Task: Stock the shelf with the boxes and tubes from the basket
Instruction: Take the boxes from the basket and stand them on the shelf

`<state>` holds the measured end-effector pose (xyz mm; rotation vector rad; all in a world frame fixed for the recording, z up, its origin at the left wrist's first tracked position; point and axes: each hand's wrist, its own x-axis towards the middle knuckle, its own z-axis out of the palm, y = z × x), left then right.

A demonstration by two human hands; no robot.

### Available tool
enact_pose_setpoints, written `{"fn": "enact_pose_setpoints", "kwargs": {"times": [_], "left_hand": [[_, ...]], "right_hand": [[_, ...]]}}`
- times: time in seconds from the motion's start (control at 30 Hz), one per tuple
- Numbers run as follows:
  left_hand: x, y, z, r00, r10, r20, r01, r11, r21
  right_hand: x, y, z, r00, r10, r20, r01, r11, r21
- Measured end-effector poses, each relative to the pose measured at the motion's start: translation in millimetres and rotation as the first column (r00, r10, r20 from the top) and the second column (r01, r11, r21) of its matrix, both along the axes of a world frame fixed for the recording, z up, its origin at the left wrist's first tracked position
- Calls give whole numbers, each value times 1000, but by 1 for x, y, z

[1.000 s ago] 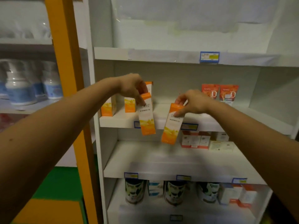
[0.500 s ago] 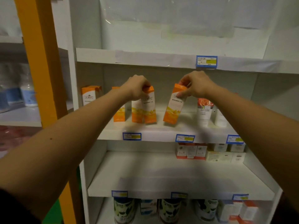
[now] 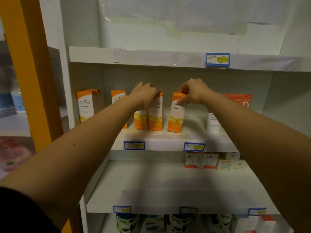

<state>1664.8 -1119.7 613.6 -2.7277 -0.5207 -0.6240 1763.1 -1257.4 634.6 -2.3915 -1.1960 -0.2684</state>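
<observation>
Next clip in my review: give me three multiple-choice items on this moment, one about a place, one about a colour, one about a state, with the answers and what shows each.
1. On which shelf does the tall orange-and-white carton under the right hand stand?
A. The shelf with the two blue price tags on its edge
B. The shelf below it
C. The top shelf

2. What colour is the upright post left of the shelving?
A. Green
B. Orange-yellow
C. Black

3. How is the left hand engaged?
A. Hanging free below the shelf
B. Closed over the top of an orange-and-white carton
C. Pressing a price tag

Answers: 1 A, the carton's base rests on that shelf; 2 B, the post is orange-yellow along its whole length; 3 B, its fingers wrap the carton's top.
</observation>
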Motion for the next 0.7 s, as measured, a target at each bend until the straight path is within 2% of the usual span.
{"fn": "enact_pose_setpoints", "kwargs": {"times": [0.27, 0.37, 0.6, 0.7], "left_hand": [[3, -3, -10, 990, 104, -93, -102, 994, 24], [-3, -6, -14, 994, 92, -53, -92, 996, 12], [-50, -23, -71, 955, -146, 259, 108, 982, 154], [-75, -32, -126, 930, -260, 259, 221, 960, 171]], "right_hand": [[10, 23, -21, 1000, 10, 19, -8, 996, -88], [13, 21, -29, 999, -8, 53, 12, 997, -79], [-17, -13, -82, 951, -9, 308, -67, 969, 237], [-36, -30, -127, 920, -37, 391, -108, 933, 343]]}}
